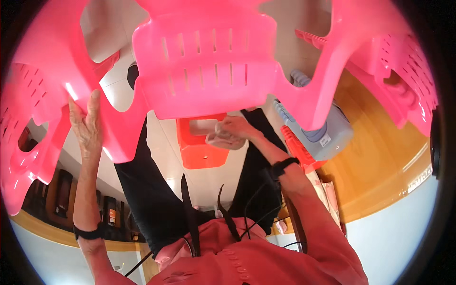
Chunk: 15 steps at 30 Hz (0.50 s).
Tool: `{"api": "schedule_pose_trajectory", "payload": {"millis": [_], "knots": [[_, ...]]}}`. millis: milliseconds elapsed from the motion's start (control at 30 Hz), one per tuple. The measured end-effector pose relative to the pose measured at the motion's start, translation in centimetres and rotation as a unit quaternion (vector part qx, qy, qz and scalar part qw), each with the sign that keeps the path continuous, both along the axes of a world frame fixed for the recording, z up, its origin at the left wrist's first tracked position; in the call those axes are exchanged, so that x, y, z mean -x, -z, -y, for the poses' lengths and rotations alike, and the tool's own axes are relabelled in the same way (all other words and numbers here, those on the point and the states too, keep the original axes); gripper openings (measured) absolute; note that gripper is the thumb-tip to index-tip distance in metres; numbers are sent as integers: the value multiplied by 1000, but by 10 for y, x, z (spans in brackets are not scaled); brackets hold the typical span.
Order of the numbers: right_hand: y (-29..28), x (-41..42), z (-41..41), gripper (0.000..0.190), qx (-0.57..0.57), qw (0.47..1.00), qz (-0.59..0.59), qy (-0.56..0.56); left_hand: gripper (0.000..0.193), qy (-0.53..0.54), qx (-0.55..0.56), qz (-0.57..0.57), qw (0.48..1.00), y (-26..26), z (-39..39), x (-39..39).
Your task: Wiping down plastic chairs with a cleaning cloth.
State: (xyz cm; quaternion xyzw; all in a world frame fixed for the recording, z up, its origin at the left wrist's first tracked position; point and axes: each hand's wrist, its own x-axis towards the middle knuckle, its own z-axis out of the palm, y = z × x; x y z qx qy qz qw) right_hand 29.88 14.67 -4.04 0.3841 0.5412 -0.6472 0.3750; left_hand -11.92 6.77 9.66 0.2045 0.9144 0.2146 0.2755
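Note:
A large glossy pink moulded plastic chair (199, 78), with slots in its middle panel, fills the upper part of the view in front of me. My left hand (86, 124) grips one of its legs at the left, thumb and fingers on either side of the edge. Below the slotted panel, my right hand (235, 128) holds a bunched pale cloth (226, 141). The cloth hangs over an orange-red plastic stool (205, 155) that stands on the floor between my legs. Whether the cloth touches the stool, I cannot tell.
To the right, a grey-blue plastic container (329, 139) stands beside a wooden surface (377, 160), with a red plastic item (297, 146) by it. Dark objects (64, 194) line a shelf at left. Pale floor tiles (165, 142) show between my legs.

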Motion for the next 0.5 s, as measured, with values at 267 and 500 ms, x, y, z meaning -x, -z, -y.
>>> {"api": "schedule_pose_trajectory", "payload": {"millis": [267, 500], "knots": [[83, -3, 111, 66, 35, 933, -52, -355, 44, -42, -34, 79, 995, -2, 19, 8], [80, 13, 126, 64, 31, 898, -112, -424, 50, -46, -37, 93, 994, -1, -3, 2]]}}
